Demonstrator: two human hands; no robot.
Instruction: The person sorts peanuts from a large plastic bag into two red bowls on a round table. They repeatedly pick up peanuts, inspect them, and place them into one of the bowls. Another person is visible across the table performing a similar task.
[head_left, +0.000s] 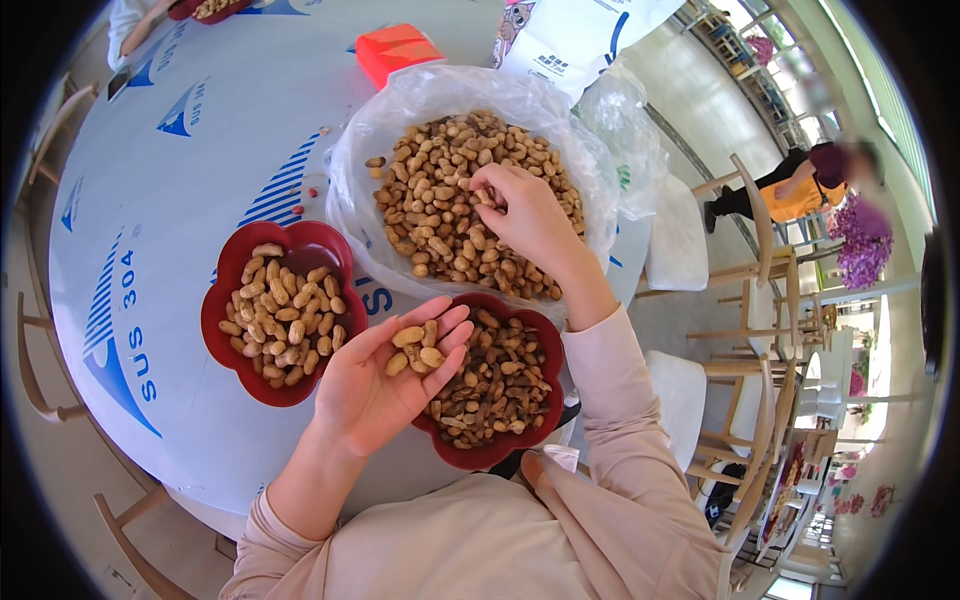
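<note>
My left hand (380, 385) is palm up, fingers stretched out, with several unshelled peanuts (415, 345) lying in it. It is between two dark red scalloped bowls. My right hand (530, 215) reaches over a large heap of peanuts (440, 190) in a basin lined with a clear plastic bag (350, 190). Its thumb and fingers pinch together around what looks like a peanut. The left bowl (222, 345) contains pale, clean-looking peanuts. Darker peanuts fill the right bowl (470, 458), partly covered by my left fingertips.
A red packet (395, 52) and a white bag (560, 45) lie beyond the basin on the round table (180, 290). Small reddish bits are scattered left of the basin. Chairs (675, 240) stand at the right. Another person's arm shows at the far left; someone walks at the right.
</note>
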